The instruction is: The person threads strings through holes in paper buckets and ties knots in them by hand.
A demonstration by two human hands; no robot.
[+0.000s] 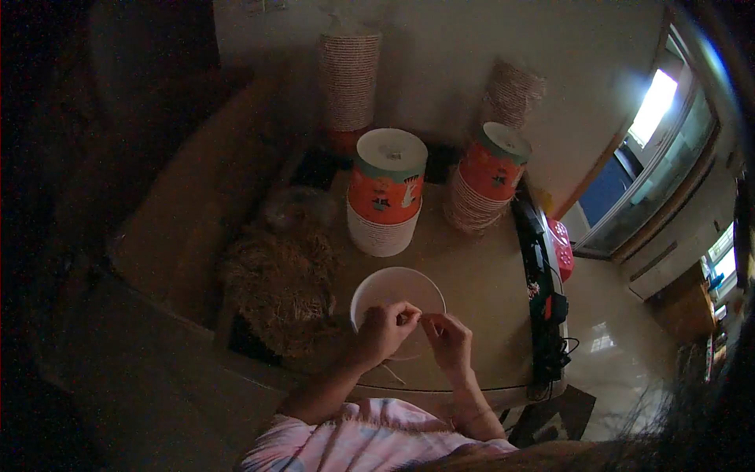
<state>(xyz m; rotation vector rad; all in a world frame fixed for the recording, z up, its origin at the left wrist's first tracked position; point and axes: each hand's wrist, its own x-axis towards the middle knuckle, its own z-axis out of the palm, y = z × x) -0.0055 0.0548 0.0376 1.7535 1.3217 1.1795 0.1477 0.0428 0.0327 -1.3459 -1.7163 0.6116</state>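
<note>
A round white paper bucket stands at the front of the table, its mouth facing up. My left hand is over its left side with the fingers pinched together. Close beside it, at the bucket's right rim, my right hand also has its fingertips pressed together. The two hands nearly meet, and whatever is between their fingers is too small and dark to make out. A thin strand lies on the table edge below the bucket. Left of the bucket is a heap of brown, stringy fibre.
Behind the bucket stand upside-down stacks of orange and white buckets. Taller stacks rise by the wall. A black strip with cables runs along the table's right edge, near a red basket.
</note>
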